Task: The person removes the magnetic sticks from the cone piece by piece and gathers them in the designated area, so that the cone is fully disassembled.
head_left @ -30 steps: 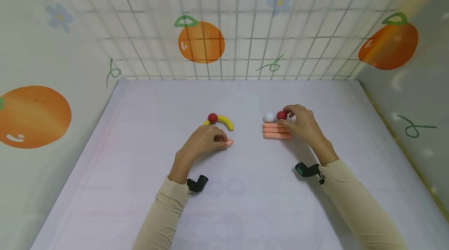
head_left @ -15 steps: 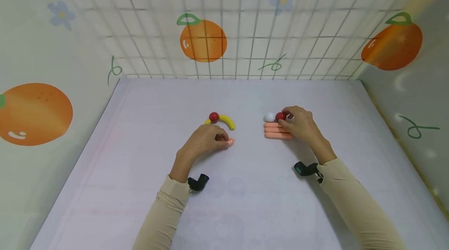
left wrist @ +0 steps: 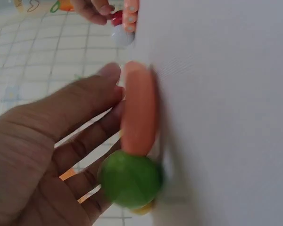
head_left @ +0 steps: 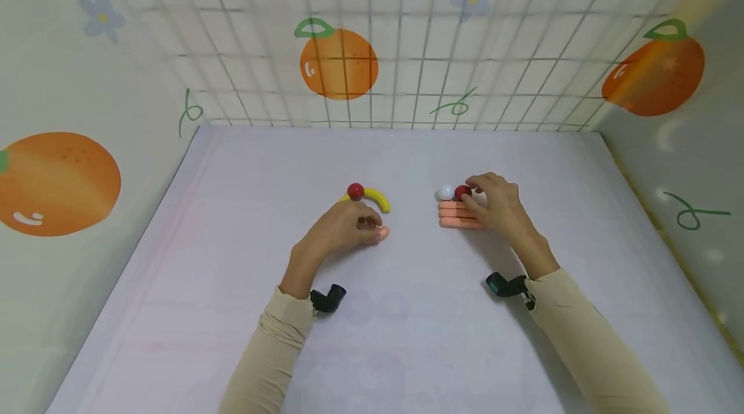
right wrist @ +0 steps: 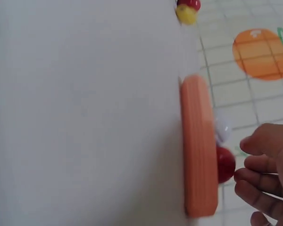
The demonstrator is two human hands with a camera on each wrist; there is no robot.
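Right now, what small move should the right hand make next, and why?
Perhaps ease the right hand back from the nearby red ball: that sits beside the white ball, behind the ridged peach sticks, and the fingers look relaxed rather than wrapped round it.

The light is soft; a faint shadow lies on the bench (head_left: 418,310) beside the right sleeve (head_left: 593,336); wrist views look blurred.
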